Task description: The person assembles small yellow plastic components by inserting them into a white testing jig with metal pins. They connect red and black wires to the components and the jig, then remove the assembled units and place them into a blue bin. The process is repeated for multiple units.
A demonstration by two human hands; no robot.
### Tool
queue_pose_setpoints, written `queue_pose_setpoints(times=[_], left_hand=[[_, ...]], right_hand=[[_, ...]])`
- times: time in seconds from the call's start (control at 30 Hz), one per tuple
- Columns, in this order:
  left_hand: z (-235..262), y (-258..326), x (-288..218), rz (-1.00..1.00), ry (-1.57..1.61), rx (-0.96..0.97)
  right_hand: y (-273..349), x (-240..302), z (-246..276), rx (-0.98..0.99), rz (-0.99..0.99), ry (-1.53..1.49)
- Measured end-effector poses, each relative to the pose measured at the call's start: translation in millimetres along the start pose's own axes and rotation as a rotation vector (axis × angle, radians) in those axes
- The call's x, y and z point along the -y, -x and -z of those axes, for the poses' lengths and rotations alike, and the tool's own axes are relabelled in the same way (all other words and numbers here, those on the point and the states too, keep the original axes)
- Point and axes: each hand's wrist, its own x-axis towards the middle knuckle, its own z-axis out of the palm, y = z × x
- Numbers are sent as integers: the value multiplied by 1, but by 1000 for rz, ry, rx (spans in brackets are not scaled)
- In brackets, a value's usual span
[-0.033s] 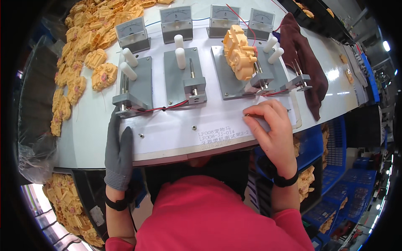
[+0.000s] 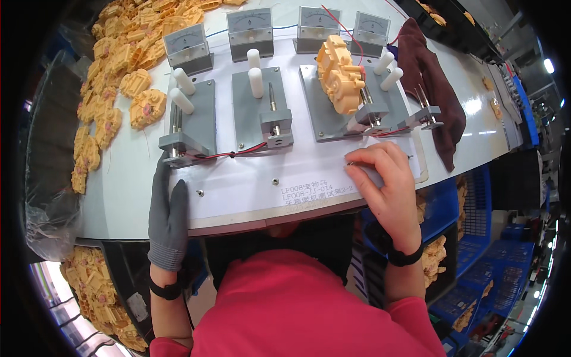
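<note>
My left hand (image 2: 168,220), in a grey glove, rests at the left edge of the white-covered test board (image 2: 238,202). Its fingers are stretched out below the left grey fixture (image 2: 199,119), with the thumb apart; it is open and holds nothing. My bare right hand (image 2: 389,190) has thumb and forefinger closed about a small metal stud (image 2: 350,163) near the board's front. Similar studs (image 2: 275,181) stand further left. Beyond that hand, a yellow plastic gearbox housing (image 2: 341,76) sits upright on another grey fixture (image 2: 318,113). The middle fixture (image 2: 247,101) carries two white pegs and no housing.
Several analog meters (image 2: 250,33) line the back of the board, with red and blue wires. Yellow housings (image 2: 101,77) are heaped at the left. A dark maroon cloth (image 2: 425,77) lies at the right. Blue crates (image 2: 476,208) stand below the table on the right.
</note>
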Motion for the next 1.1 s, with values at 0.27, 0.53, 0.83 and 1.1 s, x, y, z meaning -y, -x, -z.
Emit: queue_pose_setpoints(times=[0.27,0.53,0.83,1.1], left_hand=[[-2,1,1,8,18,-22],[-2,0,-2,4,20,-20],[-3,-2,-1,0,45,-15],[15,-1,-2,-5,13,61]], right_hand=[[1,-3,-2,-6,41,24],[1,-5,-4,-33,69,39],[4,-8,-7,-73,128,58],[10,-6,0,-157,-157,-325]])
